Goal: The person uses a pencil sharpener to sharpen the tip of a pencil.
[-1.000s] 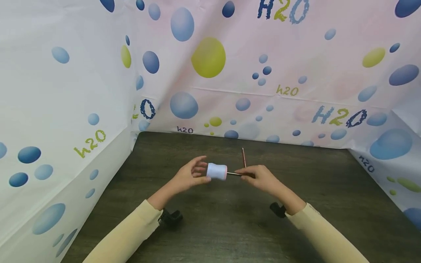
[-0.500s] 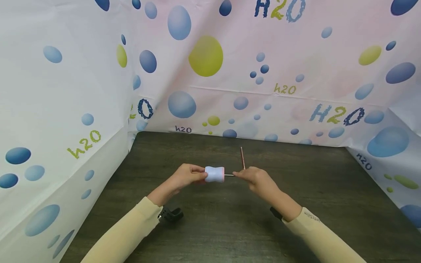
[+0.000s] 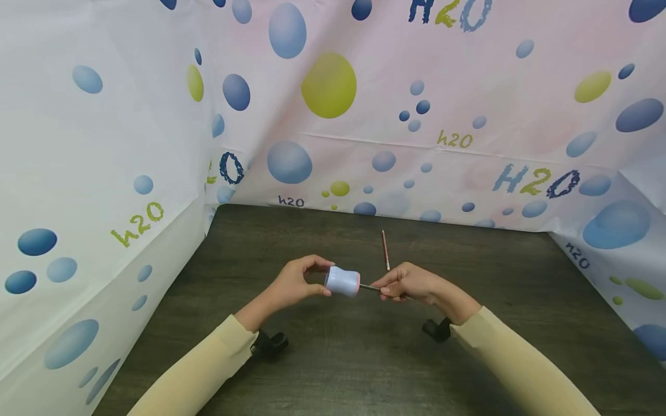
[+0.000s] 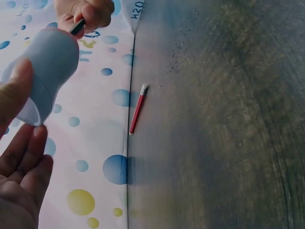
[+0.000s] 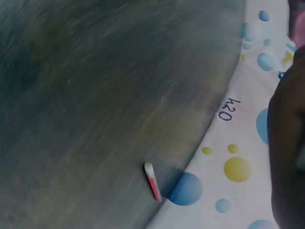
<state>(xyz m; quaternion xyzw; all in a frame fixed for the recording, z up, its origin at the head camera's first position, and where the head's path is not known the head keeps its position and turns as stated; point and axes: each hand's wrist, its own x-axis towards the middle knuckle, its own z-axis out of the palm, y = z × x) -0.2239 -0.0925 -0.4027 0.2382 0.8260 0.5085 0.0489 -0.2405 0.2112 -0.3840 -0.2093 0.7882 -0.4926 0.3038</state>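
Note:
A light blue, waisted pencil sharpener with a pink end is held above the table, tilted slightly down to the right. My left hand holds its open-rimmed left end between thumb and fingertips; in the left wrist view the thumb lies along its side. From the pink end a thin dark pencil sticks out. My right hand pinches that pencil close to the sharpener. The pencil's tip is hidden inside. At the right wrist view's edge, only a dark part of the right hand shows.
A red pencil with a pale end lies on the dark wooden table, beyond the right hand. White sheeting printed with blue and yellow-green dots stands behind the table and along its sides.
The right hand has rolled over and back while on the pencil. The left hand closed in on the sharpener's end, then spread its grip. The sharpener tilts more; the red pencil stays put.

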